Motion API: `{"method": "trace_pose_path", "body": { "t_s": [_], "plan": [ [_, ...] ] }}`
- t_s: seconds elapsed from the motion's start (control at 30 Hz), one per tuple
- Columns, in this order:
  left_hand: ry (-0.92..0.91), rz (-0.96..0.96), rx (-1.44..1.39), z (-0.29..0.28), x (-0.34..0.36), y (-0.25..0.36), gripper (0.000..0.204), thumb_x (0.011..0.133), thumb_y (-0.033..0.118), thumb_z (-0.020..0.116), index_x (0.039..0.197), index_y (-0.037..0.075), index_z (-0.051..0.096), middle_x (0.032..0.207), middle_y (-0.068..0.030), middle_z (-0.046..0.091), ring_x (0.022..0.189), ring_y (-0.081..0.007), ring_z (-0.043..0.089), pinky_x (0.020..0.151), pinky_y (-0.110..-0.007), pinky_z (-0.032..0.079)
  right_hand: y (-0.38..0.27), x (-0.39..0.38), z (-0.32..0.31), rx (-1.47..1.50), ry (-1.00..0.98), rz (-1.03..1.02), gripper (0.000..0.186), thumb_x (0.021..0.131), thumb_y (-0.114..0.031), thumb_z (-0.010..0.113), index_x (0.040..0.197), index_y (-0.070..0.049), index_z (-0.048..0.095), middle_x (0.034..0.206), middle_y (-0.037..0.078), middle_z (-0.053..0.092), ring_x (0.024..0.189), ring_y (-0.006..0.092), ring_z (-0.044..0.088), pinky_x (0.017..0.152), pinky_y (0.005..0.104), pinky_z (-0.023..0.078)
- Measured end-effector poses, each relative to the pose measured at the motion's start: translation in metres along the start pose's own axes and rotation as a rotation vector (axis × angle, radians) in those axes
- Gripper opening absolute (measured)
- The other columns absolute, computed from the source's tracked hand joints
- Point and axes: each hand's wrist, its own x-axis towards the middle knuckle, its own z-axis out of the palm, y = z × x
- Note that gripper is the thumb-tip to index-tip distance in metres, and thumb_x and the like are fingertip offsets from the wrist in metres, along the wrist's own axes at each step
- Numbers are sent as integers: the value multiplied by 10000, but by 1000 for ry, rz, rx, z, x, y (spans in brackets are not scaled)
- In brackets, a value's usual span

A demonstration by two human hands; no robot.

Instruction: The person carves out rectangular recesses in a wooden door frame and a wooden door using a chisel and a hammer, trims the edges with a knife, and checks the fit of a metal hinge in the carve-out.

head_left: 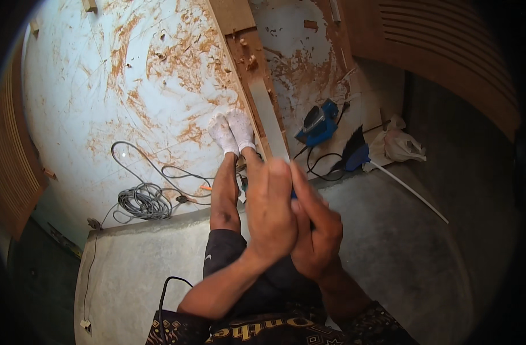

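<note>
My left hand (271, 215) and my right hand (317, 230) are raised together in front of my legs, fingers closed around something mostly hidden. A small blue bit shows between them, too little to name. Just beyond my hands, a long wooden board (244, 63) with wood shavings and a pale middle strip runs away from me. My white-socked feet (231, 129) lie along its left side.
A blue power tool (317, 122) sits right of the board, beside a black-and-blue brush (355, 155) and a plastic bag (401, 146). Coiled grey cable (145, 201) lies left on the dust-streaked white sheet (79, 92). Slatted wooden panels (424, 46) stand at the sides.
</note>
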Motion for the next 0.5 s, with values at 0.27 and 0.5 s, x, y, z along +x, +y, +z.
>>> {"method": "trace_pose_path", "body": {
  "t_s": [0.27, 0.5],
  "plan": [
    [3, -35, 70, -6, -24, -35, 477, 1151, 326, 370, 944, -13, 635, 1120, -301, 643, 950, -375, 673, 905, -423, 515, 13, -31, -8, -37, -8, 39, 446, 1018, 24, 529, 1458, 80, 574, 1384, 304, 652, 1325, 417, 638, 1109, 446, 505],
    [18, -16, 66, 3, -42, -39, 499, 1154, 333, 362, 907, -12, 624, 877, -190, 724, 790, -296, 713, 779, -356, 547, 13, -46, -15, -52, -8, 49, 458, 1011, 28, 536, 1466, 66, 573, 1387, 304, 650, 1311, 420, 647, 1084, 450, 521]
  ]
}}
